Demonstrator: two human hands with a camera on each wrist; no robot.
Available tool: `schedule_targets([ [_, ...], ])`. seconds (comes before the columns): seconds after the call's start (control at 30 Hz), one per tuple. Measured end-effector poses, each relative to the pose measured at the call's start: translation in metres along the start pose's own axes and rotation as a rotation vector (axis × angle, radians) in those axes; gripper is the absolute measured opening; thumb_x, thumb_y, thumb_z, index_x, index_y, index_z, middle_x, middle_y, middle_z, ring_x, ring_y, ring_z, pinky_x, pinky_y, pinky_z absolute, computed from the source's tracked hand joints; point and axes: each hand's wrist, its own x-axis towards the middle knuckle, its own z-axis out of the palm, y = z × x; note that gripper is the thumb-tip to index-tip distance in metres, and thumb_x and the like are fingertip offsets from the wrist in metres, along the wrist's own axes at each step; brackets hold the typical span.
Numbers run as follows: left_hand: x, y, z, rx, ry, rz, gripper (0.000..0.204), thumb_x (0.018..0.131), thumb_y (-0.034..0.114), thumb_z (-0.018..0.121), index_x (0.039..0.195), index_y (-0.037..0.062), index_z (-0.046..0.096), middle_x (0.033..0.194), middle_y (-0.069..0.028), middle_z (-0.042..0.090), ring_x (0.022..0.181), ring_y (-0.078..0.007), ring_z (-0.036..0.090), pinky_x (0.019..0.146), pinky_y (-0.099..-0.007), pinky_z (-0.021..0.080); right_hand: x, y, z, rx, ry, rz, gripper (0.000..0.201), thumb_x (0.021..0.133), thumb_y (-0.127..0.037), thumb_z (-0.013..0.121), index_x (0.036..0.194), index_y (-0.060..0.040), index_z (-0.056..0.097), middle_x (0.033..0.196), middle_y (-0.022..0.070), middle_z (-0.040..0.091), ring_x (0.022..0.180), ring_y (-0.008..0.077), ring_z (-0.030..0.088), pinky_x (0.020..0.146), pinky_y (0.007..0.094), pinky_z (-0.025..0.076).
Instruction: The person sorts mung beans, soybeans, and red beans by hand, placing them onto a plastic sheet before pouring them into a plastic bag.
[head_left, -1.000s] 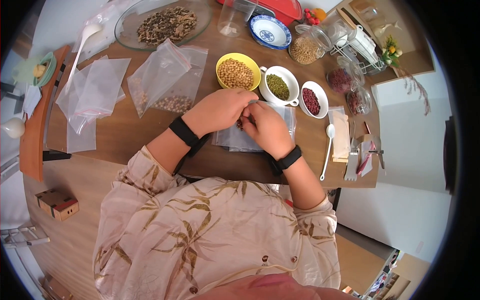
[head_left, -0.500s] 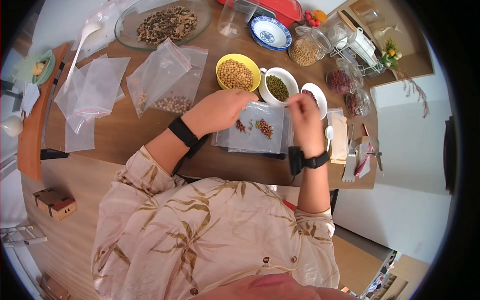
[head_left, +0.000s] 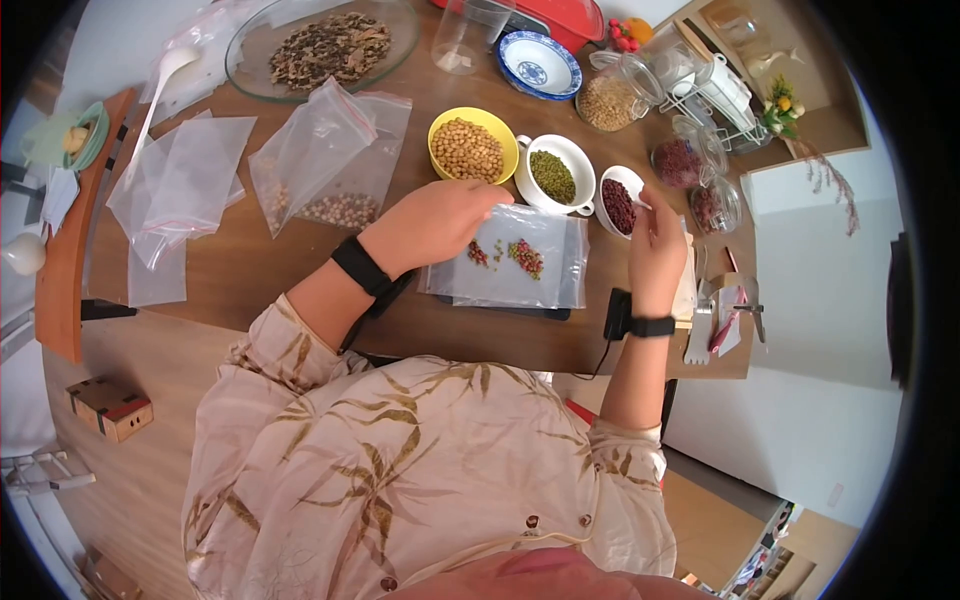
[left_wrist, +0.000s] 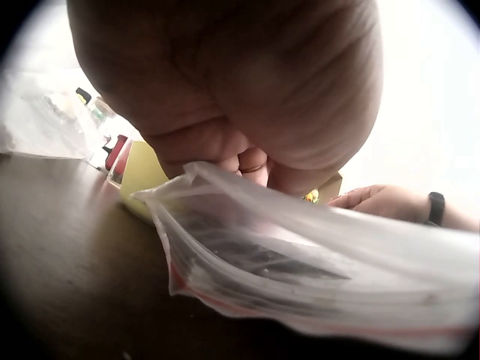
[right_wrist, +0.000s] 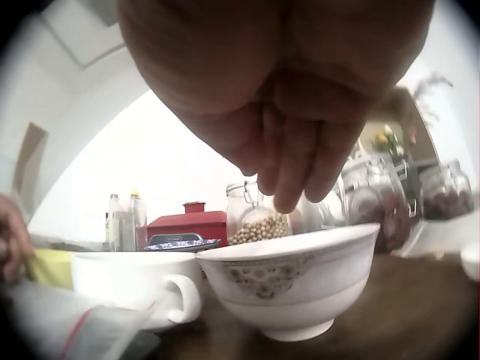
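My left hand (head_left: 432, 225) grips the upper left edge of a clear zip bag (head_left: 556, 282) lying on the table. In the left wrist view, the bag's mouth (left_wrist: 247, 262) gapes below the fingers. Small heaps of red and green beans (head_left: 525, 258) show in the bag. My right hand (head_left: 658, 245) is over the right rim of a white bowl (right_wrist: 292, 281) of dark red beans (head_left: 617, 205). Its fingers (right_wrist: 296, 161) point down with nothing visible in them. Left of that bowl stand a white handled bowl of green beans (head_left: 552, 177) and a yellow bowl of chickpeas (head_left: 467, 150).
Left are partly filled zip bags (head_left: 340, 130), flat bags (head_left: 200, 180) and a white spoon (head_left: 165, 80). A glass dish (head_left: 240, 80) of dried flakes and blue-patterned bowls (head_left: 540, 65) stand behind. Glass jars (head_left: 612, 95) line the back right; utensils (head_left: 705, 330) lie at right.
My right hand has moved from beside the left hand over the bag, rightward to the bowl of red beans, uncovering the beans in the bag. The left hand has stayed at the bag's edge.
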Motion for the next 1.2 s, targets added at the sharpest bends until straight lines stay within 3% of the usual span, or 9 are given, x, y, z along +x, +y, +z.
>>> schedule_targets([
  [0.07,-0.003,0.0,0.001,-0.004,0.009,-0.023,0.035,0.104,0.003,0.059,0.138,0.0049,0.07,0.117,-0.0198,0.076,0.106,-0.0398,0.075,0.093,-0.0501,0.059,-0.024,-0.048,0.002,0.011,0.027,-0.195,0.02,0.106,-0.002,0.068,0.124,-0.0006,0.078,0.118,0.0174,0.08,0.108,0.0317,0.078,0.097,0.0408,0.06],
  [0.13,-0.002,-0.001,0.0,0.011,0.035,0.026,0.041,0.099,-0.002,0.058,0.138,0.0046,0.07,0.113,-0.0192,0.077,0.104,-0.0379,0.075,0.092,-0.0493,0.06,-0.05,-0.085,0.011,0.089,-0.165,-0.15,0.018,0.101,0.0,0.073,0.118,-0.0007,0.078,0.111,0.0165,0.079,0.1,0.0336,0.077,0.089,0.041,0.061],
  [0.2,-0.002,-0.003,0.001,0.006,0.029,0.022,0.043,0.097,-0.002,0.058,0.139,0.0046,0.069,0.112,-0.0192,0.077,0.103,-0.0374,0.076,0.091,-0.0492,0.06,-0.06,-0.097,0.028,0.183,-0.342,-0.354,0.021,0.097,-0.001,0.077,0.118,-0.0018,0.078,0.108,0.0162,0.077,0.095,0.035,0.075,0.084,0.042,0.061],
  [0.3,-0.002,-0.006,0.003,0.001,0.032,0.029,0.046,0.095,-0.003,0.057,0.139,0.0044,0.069,0.11,-0.0194,0.076,0.102,-0.037,0.076,0.091,-0.0489,0.061,-0.076,-0.11,0.045,0.224,-0.534,-0.196,0.023,0.094,-0.003,0.081,0.117,-0.0035,0.079,0.107,0.0154,0.074,0.094,0.0359,0.075,0.082,0.043,0.061],
  [0.47,0.0,-0.005,0.002,0.018,0.049,0.05,0.046,0.095,-0.003,0.057,0.139,0.0041,0.069,0.112,-0.02,0.077,0.102,-0.037,0.077,0.09,-0.0491,0.061,-0.079,-0.112,0.058,0.149,-0.52,-0.21,0.02,0.094,-0.007,0.082,0.113,-0.0049,0.078,0.107,0.0146,0.073,0.094,0.0351,0.075,0.081,0.0456,0.061],
  [0.73,-0.001,-0.002,0.0,0.004,0.019,0.017,0.029,0.106,0.014,0.066,0.134,0.0041,0.071,0.119,-0.0204,0.078,0.109,-0.0423,0.075,0.093,-0.0515,0.06,-0.077,-0.094,0.054,0.153,-0.497,-0.165,0.016,0.096,-0.004,0.078,0.112,-0.0036,0.077,0.105,0.0161,0.073,0.09,0.0367,0.075,0.078,0.0454,0.059],
  [0.8,-0.001,-0.001,-0.001,0.003,0.018,0.013,0.03,0.106,0.013,0.066,0.134,0.0042,0.071,0.119,-0.0204,0.078,0.108,-0.0421,0.075,0.093,-0.0514,0.06,-0.076,-0.095,0.048,0.196,-0.496,-0.08,0.014,0.097,-0.003,0.076,0.111,-0.0036,0.078,0.105,0.0156,0.073,0.088,0.0372,0.074,0.077,0.0445,0.059],
  [1.0,-0.001,-0.004,0.003,0.005,0.038,0.042,0.029,0.105,0.013,0.067,0.133,0.0044,0.072,0.118,-0.02,0.078,0.107,-0.042,0.075,0.092,-0.051,0.06,-0.078,-0.086,0.05,0.184,-0.404,-0.173,0.012,0.097,-0.003,0.077,0.109,-0.0033,0.078,0.102,0.0142,0.074,0.087,0.0348,0.074,0.074,0.043,0.059],
  [1.2,-0.001,0.0,0.0,0.003,0.025,0.02,0.028,0.106,0.013,0.067,0.131,0.0047,0.072,0.117,-0.0191,0.077,0.106,-0.0411,0.075,0.092,-0.05,0.06,-0.08,-0.095,0.051,0.137,-0.473,-0.131,0.009,0.096,-0.008,0.08,0.103,-0.0049,0.078,0.1,0.0137,0.074,0.089,0.0329,0.076,0.074,0.0427,0.059],
])
